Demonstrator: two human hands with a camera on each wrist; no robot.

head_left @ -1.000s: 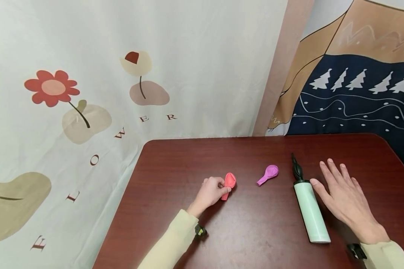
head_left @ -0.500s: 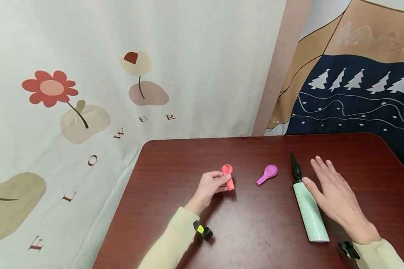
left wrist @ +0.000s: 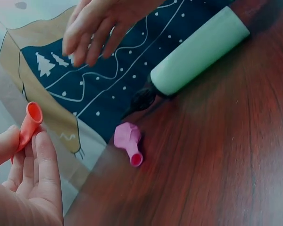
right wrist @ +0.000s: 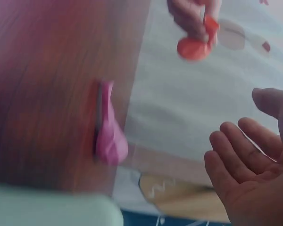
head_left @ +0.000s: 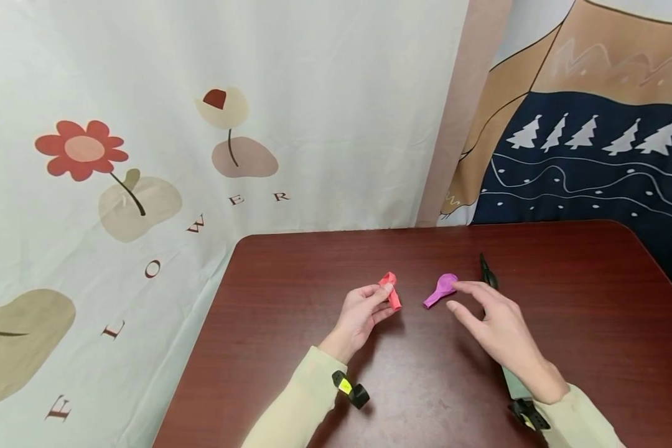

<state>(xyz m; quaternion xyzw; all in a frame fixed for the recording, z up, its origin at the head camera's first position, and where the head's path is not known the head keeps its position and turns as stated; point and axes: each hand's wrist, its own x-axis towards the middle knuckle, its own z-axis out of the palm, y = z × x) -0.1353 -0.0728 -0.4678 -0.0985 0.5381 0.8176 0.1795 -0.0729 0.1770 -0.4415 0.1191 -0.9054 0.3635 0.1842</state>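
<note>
My left hand (head_left: 360,314) pinches a limp red balloon (head_left: 392,297) between thumb and fingers, raised above the table. In the left wrist view the mouth of that red balloon (left wrist: 34,113) points up out of the grip. A flat purple balloon (head_left: 439,292) lies on the table to the right of it. My right hand (head_left: 501,326) hovers near the purple balloon with fingers apart and holds nothing. Partly hidden under the right hand and forearm lies a mint-green hand pump (left wrist: 198,52) with a black nozzle.
The brown wooden table (head_left: 302,267) has rounded far corners. Behind it hang a pale curtain (head_left: 336,112) with printed flowers and a dark blue printed cloth (head_left: 588,180). Each wrist wears a small black camera band.
My left hand has lifted the red balloon and shifted slightly right and away from me. From beside the pump, my right hand has moved left, across it toward the balloons.
</note>
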